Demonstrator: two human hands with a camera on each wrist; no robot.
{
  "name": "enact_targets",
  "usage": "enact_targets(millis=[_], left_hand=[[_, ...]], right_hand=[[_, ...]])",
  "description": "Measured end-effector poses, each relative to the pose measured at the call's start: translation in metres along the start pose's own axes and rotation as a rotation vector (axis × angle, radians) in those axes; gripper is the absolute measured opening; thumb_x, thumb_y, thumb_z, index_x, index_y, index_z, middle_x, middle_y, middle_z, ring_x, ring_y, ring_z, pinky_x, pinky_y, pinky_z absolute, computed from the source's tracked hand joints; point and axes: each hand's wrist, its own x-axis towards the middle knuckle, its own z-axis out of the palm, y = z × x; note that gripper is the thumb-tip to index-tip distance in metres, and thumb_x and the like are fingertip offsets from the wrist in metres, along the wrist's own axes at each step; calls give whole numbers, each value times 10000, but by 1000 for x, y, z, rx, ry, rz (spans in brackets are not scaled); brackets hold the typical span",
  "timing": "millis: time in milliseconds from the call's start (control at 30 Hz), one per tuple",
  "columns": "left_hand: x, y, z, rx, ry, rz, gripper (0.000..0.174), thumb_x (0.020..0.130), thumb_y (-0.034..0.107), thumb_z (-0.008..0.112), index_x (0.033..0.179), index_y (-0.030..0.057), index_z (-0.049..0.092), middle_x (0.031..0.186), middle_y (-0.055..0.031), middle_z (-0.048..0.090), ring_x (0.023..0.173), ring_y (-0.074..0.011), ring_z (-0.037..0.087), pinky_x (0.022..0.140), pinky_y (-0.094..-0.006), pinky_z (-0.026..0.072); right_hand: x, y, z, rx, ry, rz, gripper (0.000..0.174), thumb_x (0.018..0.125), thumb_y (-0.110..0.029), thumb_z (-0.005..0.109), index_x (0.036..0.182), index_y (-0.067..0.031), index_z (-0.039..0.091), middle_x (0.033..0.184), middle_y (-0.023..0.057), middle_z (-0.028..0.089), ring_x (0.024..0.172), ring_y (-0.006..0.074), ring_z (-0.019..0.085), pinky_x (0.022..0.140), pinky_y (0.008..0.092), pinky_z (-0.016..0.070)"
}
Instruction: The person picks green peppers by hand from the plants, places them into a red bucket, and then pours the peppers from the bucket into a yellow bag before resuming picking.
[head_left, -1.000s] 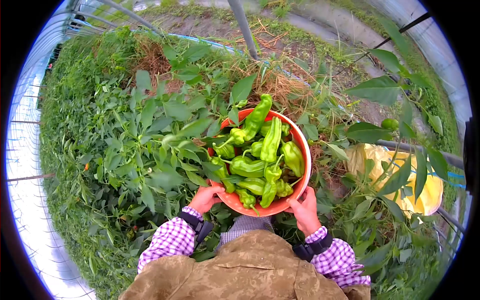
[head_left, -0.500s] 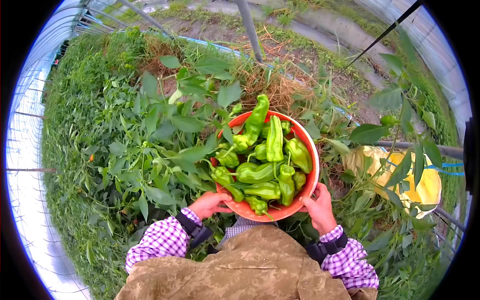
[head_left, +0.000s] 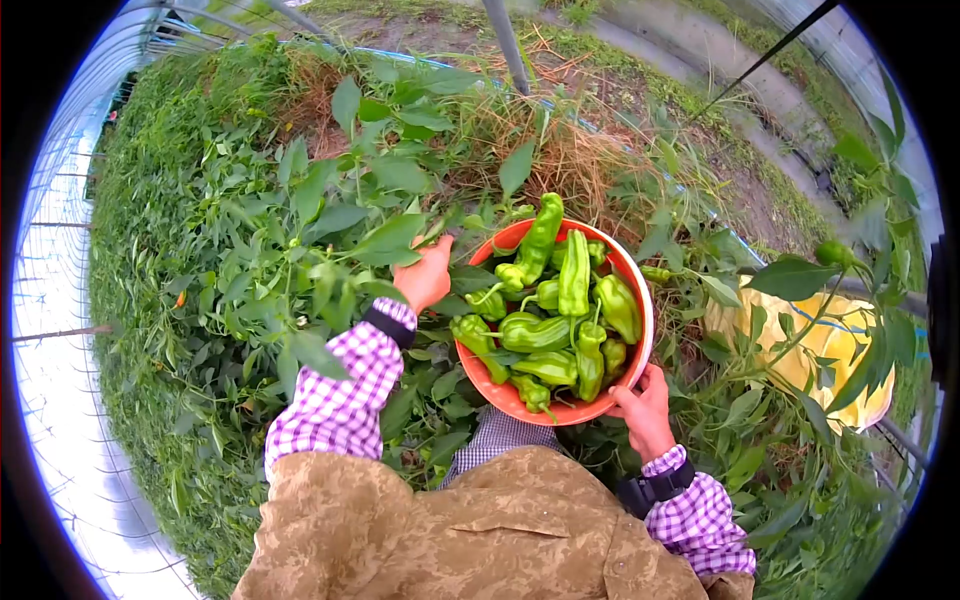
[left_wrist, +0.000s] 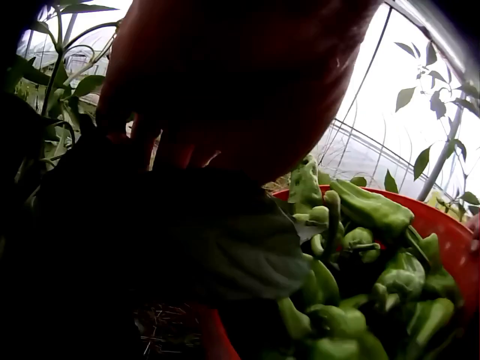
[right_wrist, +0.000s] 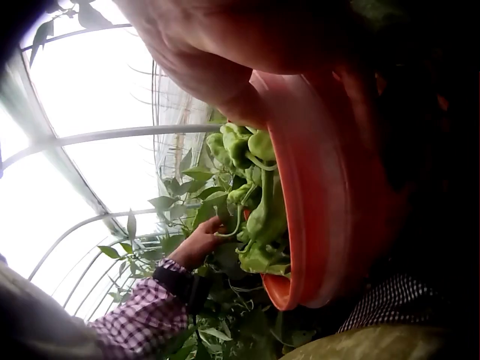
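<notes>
An orange bowl (head_left: pixel 632 300) heaped with several long green peppers (head_left: pixel 560 300) is held out in front of my chest, over the plants. My right hand (head_left: pixel 645 410) grips its near right rim, thumb inside the edge. In the right wrist view that hand (right_wrist: pixel 247 45) clasps the bowl's rim (right_wrist: pixel 322 187), with the peppers (right_wrist: pixel 255 202) beyond it. My left hand (head_left: pixel 428 272) is off the bowl and reaches into the pepper-plant leaves (head_left: pixel 380 240) just left of the rim, holding nothing that shows. From the left wrist, my left hand (left_wrist: pixel 225 75) hovers over a broad leaf (left_wrist: pixel 225 240) beside the bowl (left_wrist: pixel 435 217).
Dense pepper plants (head_left: pixel 250 270) fill the left and middle. A yellow sack (head_left: pixel 820 350) lies on the ground at the right under leafy stems. Dry straw (head_left: pixel 560 160) and a metal pole (head_left: pixel 508 40) stand beyond the bowl. The greenhouse's plastic wall (head_left: pixel 60 400) curves along the left.
My left hand let go of the bowl's near left rim and moved up into the leaves beside it. The right hand alone keeps hold of the bowl, which shifted slightly right.
</notes>
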Motion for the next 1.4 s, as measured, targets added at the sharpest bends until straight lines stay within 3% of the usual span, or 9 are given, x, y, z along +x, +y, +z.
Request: enact_targets(millis=[133,267,300,433,533,733,1133,1333,1400], left_hand=[[38,-18,16,42,-241,-15,454,731,113,582,1170,19,517,1040,-230,597,965,-392,573,838,-423,463],[52,-16,-13,-38,-704,-31,437,685,184,663,1061,-23,577,981,-202,632,878,-333,604,778,-390,467],[50,-26,-9,-211,-659,7,380,679,169,688,999,-14,598,911,-141,640,842,-233,594,744,-342,462],[38,-39,-7,-454,-621,-58,298,672,164,751,906,17,640,827,-57,645,762,-137,561,723,-286,449],[39,-46,-15,-635,-724,-83,311,705,106,759,958,-14,622,876,-10,644,797,-96,556,738,-281,454],[33,-38,-33,-508,-677,-43,235,697,165,771,855,14,684,790,-51,668,773,-146,602,746,-295,463],[28,-49,-62,-751,-560,-128,264,686,223,781,849,40,682,787,-21,648,775,-127,581,754,-289,451],[29,-55,-76,-726,-568,-153,232,741,211,719,846,17,648,940,-73,634,918,-140,557,836,-285,420],[27,-53,-73,-810,-330,-237,251,752,194,701,913,8,648,976,-71,627,907,-149,565,819,-287,427]], right_hand=[[2,5,0,-16,-6,-58,525,730,32,586,1198,1,351,1038,99,505,856,163,559,643,290,525],[7,9,-1,-40,13,-119,539,715,55,578,1202,21,352,1079,109,506,937,185,545,740,300,509],[9,11,-2,-40,15,-113,539,715,55,578,1202,21,352,1079,109,506,937,185,545,740,300,509],[9,8,-1,-61,20,-91,540,703,57,579,1197,37,363,1089,117,506,953,190,541,781,298,493],[10,11,-2,-52,23,-60,543,698,49,588,1196,38,373,1084,121,513,953,193,544,802,306,479],[13,16,-1,-129,46,-115,559,700,40,598,1208,45,366,1095,134,524,955,201,554,806,317,479],[8,17,1,-58,56,-42,564,719,37,588,1228,29,346,1095,128,510,920,193,552,761,313,499],[9,21,4,20,58,19,565,737,46,562,1247,4,324,1099,123,491,919,191,541,722,316,513],[7,19,6,24,83,54,572,739,49,558,1254,3,315,1107,121,489,917,190,542,720,314,513]])
